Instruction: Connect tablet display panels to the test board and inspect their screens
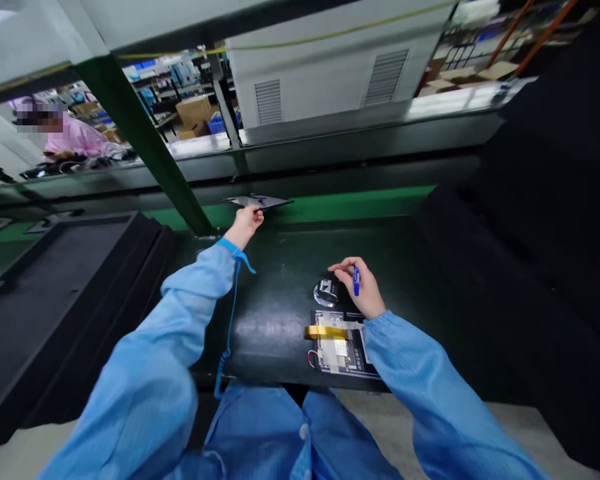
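Note:
My left hand [247, 223] reaches forward, its fingers closed on the near edge of a thin flat dark panel [273, 201] at the far side of the bench. A blue strap circles that wrist, and a coiled blue cord [225, 357] hangs from it. My right hand [363, 287] holds a blue pen [356, 280] against its fingers, with the index finger stretched out. Just left of it sits a small round silver-and-black object [326, 292]. Below lies an opened flat device with a circuit board [337, 350], an orange ribbon strip [325, 332] and thin wires; my right sleeve partly covers it.
Stacked black trays [80, 253] stand at the left. A green post [145, 143] rises behind them. Across a raised ledge, a person in pink [75, 137] works at the far left. A large dark shape [550, 253] fills the right side.

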A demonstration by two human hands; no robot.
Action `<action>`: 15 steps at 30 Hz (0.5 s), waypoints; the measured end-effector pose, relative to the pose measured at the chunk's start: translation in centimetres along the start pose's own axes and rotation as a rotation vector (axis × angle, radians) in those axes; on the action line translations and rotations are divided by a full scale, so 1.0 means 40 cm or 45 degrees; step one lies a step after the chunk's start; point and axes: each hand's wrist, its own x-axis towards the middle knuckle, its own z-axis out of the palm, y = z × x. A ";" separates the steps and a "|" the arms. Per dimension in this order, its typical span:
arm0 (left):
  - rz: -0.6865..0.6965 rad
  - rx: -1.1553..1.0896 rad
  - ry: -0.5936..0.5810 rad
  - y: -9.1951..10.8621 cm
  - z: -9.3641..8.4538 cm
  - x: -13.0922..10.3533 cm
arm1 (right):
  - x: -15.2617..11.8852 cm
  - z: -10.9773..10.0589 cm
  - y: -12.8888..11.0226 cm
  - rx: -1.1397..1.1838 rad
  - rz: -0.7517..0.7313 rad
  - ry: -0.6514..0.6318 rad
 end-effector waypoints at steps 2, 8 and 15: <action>-0.003 0.012 -0.046 -0.022 0.056 0.051 | 0.005 -0.005 0.007 -0.058 0.000 -0.015; -0.057 0.146 -0.247 -0.055 0.080 0.042 | -0.004 -0.014 -0.001 -0.193 -0.008 -0.050; 0.796 0.648 -0.337 0.036 -0.365 -0.312 | -0.039 -0.012 -0.038 -0.300 0.032 -0.049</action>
